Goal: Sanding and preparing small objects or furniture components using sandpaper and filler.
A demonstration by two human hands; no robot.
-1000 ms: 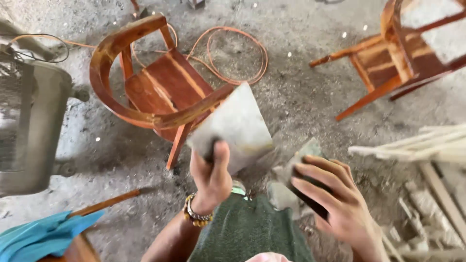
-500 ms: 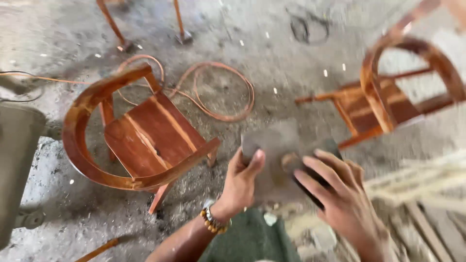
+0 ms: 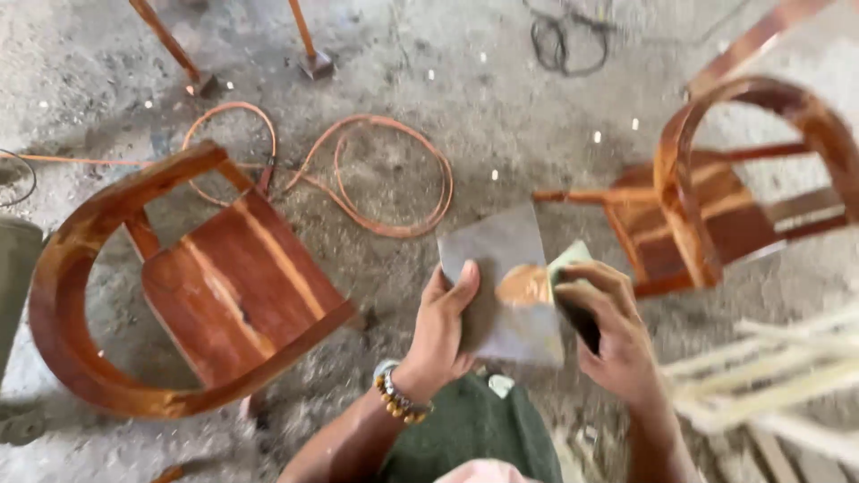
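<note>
A grey sheet of sandpaper point(image 3: 506, 286) is held flat above the floor, in the middle of the view and near the person. Its far edge and its left corner are free, with bare floor seen behind them. On its right part an orange-brown worn patch point(image 3: 523, 286) is seen.

The left hand point(image 3: 443, 331) is closed on the near left edge of the sheet, the thumb lying on top and pointing far; the other fingers are hidden under the sheet. A beaded bracelet point(image 3: 398, 402) is worn on the wrist. The right hand point(image 3: 608, 340) is curled over a dark block point(image 3: 582, 322) with a pale green piece point(image 3: 568, 259) at its far end, and this grip is clamped on it, just beside the right edge of the sheet; whether it touches the sheet cannot be told.

A round-backed wooden chair point(image 3: 215, 286) stands to the left, near the left hand but apart from it. A second wooden chair point(image 3: 716, 206) is to the right and farther. An orange hose point(image 3: 376, 179) is coiled on the dusty grey concrete floor point(image 3: 447, 80) between them. Pale wooden slats point(image 3: 769, 367), blurred, are at the near right.
</note>
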